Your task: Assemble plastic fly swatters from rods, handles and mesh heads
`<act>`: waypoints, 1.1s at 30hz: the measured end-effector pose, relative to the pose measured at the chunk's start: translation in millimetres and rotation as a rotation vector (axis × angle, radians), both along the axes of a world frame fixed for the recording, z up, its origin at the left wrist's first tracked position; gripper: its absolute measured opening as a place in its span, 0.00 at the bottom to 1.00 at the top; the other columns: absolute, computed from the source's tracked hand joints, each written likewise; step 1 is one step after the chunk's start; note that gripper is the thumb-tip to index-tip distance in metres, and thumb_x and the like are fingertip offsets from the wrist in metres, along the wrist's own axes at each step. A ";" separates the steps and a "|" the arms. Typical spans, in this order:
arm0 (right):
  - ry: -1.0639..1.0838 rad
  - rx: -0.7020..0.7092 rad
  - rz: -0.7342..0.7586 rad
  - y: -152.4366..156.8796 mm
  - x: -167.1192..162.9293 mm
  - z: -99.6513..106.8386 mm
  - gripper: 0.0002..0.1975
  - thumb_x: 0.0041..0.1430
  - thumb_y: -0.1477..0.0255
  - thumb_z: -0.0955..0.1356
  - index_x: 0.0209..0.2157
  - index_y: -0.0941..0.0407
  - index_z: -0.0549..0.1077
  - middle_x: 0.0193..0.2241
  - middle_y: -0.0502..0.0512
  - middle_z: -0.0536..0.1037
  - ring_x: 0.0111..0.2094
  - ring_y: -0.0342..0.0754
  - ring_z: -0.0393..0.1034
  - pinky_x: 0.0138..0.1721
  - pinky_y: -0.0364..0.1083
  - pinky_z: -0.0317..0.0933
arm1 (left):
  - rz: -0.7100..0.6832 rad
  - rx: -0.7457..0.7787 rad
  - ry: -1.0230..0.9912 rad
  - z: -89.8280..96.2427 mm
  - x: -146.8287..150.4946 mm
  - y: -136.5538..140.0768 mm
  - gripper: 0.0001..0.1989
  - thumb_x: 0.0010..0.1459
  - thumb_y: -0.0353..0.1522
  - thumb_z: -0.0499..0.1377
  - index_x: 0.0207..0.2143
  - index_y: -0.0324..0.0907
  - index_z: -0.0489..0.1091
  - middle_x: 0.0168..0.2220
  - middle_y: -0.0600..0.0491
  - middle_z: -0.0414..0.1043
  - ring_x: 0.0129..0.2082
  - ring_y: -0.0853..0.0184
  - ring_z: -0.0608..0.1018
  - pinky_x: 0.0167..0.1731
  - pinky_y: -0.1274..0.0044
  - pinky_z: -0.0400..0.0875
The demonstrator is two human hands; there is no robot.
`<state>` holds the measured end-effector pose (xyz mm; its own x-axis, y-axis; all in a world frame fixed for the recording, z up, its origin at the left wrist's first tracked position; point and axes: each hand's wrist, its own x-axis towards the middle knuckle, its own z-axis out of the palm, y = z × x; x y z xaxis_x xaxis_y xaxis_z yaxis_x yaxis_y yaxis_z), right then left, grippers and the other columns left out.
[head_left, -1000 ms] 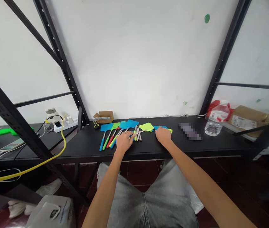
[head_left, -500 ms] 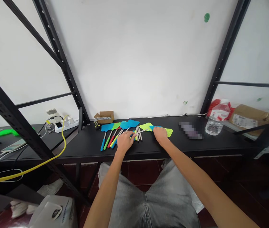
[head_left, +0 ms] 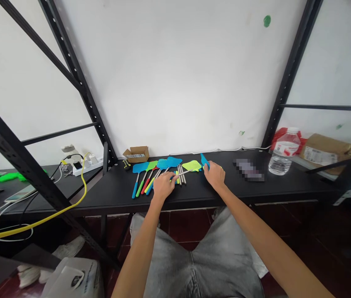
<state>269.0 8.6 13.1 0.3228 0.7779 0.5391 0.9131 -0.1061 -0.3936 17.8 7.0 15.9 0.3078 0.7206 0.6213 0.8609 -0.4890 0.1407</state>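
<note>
blue swatter head [head_left: 204, 159] in right hand [head_left: 215, 175]

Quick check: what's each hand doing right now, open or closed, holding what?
Left hand: closed, holding a thin rod.
Right hand: closed, holding a blue swatter head.

I'd take this for a small workroom rather than a home, though I can't tell whether it's a workshop or a storeroom. Black metal posts [head_left: 293, 62] with punched holes frame a long black bench [head_left: 194, 193] against a bare, marked white wall [head_left: 175, 74]. Many alike fly swatters [head_left: 140, 167] lie side by side on it. There's an open carton [head_left: 136, 156], a labelled box [head_left: 327, 142], a crowded power strip [head_left: 88, 168], a yellow cable [head_left: 85, 188] and dark red floor tiles [head_left: 184, 225].
</note>
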 end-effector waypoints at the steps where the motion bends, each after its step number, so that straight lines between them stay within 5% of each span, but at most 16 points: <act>1: 0.011 0.052 -0.009 -0.7 1.0 0.2 0.18 0.69 0.64 0.57 0.41 0.58 0.74 0.38 0.61 0.76 0.41 0.53 0.69 0.35 0.44 0.56 | 0.006 -0.005 0.005 0.3 0.2 -0.4 0.19 0.68 0.45 0.48 0.41 0.46 0.76 0.40 0.50 0.78 0.40 0.62 0.77 0.32 0.76 0.62; 7: 0.202 0.141 -0.035 0.9 10.1 -2.5 0.23 0.67 0.63 0.55 0.35 0.58 0.76 0.29 0.59 0.74 0.30 0.50 0.64 0.30 0.44 0.50 | 0.013 -0.004 0.011 0.4 0.5 -0.6 0.18 0.67 0.43 0.49 0.40 0.46 0.76 0.41 0.50 0.78 0.41 0.62 0.77 0.33 0.76 0.63; 14: 0.386 0.220 0.007 4.9 20.2 -3.9 0.16 0.59 0.65 0.58 0.28 0.56 0.73 0.22 0.56 0.74 0.26 0.50 0.65 0.31 0.44 0.54 | 0.011 0.021 0.007 -0.2 0.2 -0.1 0.18 0.68 0.43 0.49 0.40 0.47 0.76 0.40 0.51 0.78 0.40 0.62 0.77 0.31 0.75 0.61; 19: 0.731 0.261 0.106 10.1 27.1 -7.3 0.15 0.53 0.66 0.63 0.40 0.57 0.72 0.27 0.53 0.77 0.26 0.50 0.74 0.31 0.44 0.62 | 0.019 0.011 0.008 0.7 0.5 -1.1 0.18 0.68 0.43 0.48 0.40 0.46 0.76 0.40 0.50 0.78 0.39 0.62 0.77 0.31 0.76 0.62; 24: 1.005 0.311 0.146 11.9 27.9 -7.0 0.35 0.50 0.68 0.66 0.60 0.60 0.58 0.43 0.63 0.78 0.29 0.51 0.78 0.27 0.43 0.67 | 0.010 0.018 -0.003 0.1 -0.1 -0.5 0.18 0.68 0.43 0.48 0.41 0.46 0.76 0.40 0.50 0.78 0.40 0.62 0.76 0.32 0.76 0.62; 28: 1.079 0.406 0.229 9.2 27.3 -6.3 0.47 0.48 0.70 0.67 0.67 0.56 0.43 0.44 0.61 0.77 0.28 0.52 0.78 0.28 0.45 0.70 | 0.000 0.021 -0.002 -0.8 -0.9 0.3 0.18 0.68 0.43 0.48 0.40 0.46 0.75 0.39 0.51 0.78 0.39 0.63 0.76 0.30 0.76 0.60; 33: 1.116 0.476 0.265 11.7 30.2 -10.4 0.40 0.48 0.69 0.66 0.63 0.53 0.53 0.38 0.56 0.77 0.22 0.50 0.75 0.25 0.46 0.69 | 0.000 0.039 -0.007 -1.5 -1.0 0.5 0.18 0.68 0.44 0.48 0.40 0.46 0.75 0.37 0.53 0.78 0.37 0.63 0.76 0.27 0.75 0.57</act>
